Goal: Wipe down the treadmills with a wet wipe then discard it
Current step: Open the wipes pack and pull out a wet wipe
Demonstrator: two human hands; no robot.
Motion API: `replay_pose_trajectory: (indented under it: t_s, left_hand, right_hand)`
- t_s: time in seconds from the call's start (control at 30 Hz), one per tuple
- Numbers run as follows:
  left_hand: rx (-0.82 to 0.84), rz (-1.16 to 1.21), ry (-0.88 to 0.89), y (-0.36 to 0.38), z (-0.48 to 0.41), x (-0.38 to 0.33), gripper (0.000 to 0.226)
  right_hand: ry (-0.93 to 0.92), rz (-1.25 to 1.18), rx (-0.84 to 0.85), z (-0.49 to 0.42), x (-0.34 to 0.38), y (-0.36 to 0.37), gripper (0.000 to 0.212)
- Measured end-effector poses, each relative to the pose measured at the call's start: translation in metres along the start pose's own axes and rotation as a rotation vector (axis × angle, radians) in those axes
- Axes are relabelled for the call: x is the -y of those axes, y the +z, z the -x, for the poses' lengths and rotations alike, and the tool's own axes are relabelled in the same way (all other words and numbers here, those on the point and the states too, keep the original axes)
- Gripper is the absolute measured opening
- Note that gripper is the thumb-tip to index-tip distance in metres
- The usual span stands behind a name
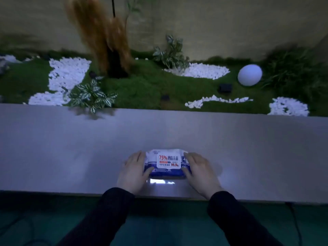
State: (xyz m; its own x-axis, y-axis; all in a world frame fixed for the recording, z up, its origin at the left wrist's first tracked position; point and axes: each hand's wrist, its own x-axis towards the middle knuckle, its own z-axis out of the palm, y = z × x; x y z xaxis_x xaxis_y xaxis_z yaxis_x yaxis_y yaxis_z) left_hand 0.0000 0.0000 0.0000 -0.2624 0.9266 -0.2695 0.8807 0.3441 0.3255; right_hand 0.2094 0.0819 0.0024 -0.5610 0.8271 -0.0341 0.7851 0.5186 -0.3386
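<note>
A blue and white pack of wet wipes (166, 163) with a white label and red print lies on a wide grey ledge (71, 148). My left hand (132, 172) grips the pack's left end, thumb curled against its front side. My right hand (198, 170) grips the right end in the same way. Its label flap lies flat. No loose wipe shows, and no treadmill is in view.
Behind the ledge is a decorative bed of green moss (142, 89), white pebbles (67, 73), leafy plants (90, 96), a brown furry trunk (104, 41) and a white globe lamp (249, 74). A dark green floor (159, 224) lies below, with a black cable (296, 224) at right.
</note>
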Motion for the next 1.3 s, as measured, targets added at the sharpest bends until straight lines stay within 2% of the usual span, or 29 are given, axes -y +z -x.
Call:
replay_pose_trajectory:
  t_s: [0.23,0.5,0.7,0.83,1.03,1.17,1.3]
  left_hand:
    - [-0.107,0.040,0.048,0.079,-0.034,0.027,0.087]
    - [-0.154,0.111,0.057,0.116,-0.049,0.039,0.087]
    - [-0.158,0.116,0.064,0.116,-0.051,0.041,0.086]
    - [-0.162,0.126,0.055,0.114,-0.050,0.039,0.086]
    - [-0.193,0.161,0.089,0.117,-0.051,0.044,0.081]
    - [-0.202,0.163,0.096,0.118,-0.050,0.043,0.083]
    - [-0.201,0.174,0.097,0.123,-0.050,0.045,0.082]
  right_hand:
    - [-0.112,0.041,-0.043,-0.016,-0.021,0.083,0.042]
    - [-0.261,0.148,-0.012,-0.043,-0.020,0.105,0.052]
    - [-0.288,0.234,-0.076,-0.045,-0.023,0.111,0.034]
    - [-0.300,0.179,-0.072,-0.047,-0.022,0.103,0.037]
    - [-0.136,-0.098,-0.086,-0.084,-0.022,0.083,0.037]
    - [0.043,-0.200,-0.165,-0.118,-0.025,0.085,0.019]
    - [0.126,-0.248,-0.134,-0.130,-0.031,0.099,0.015]
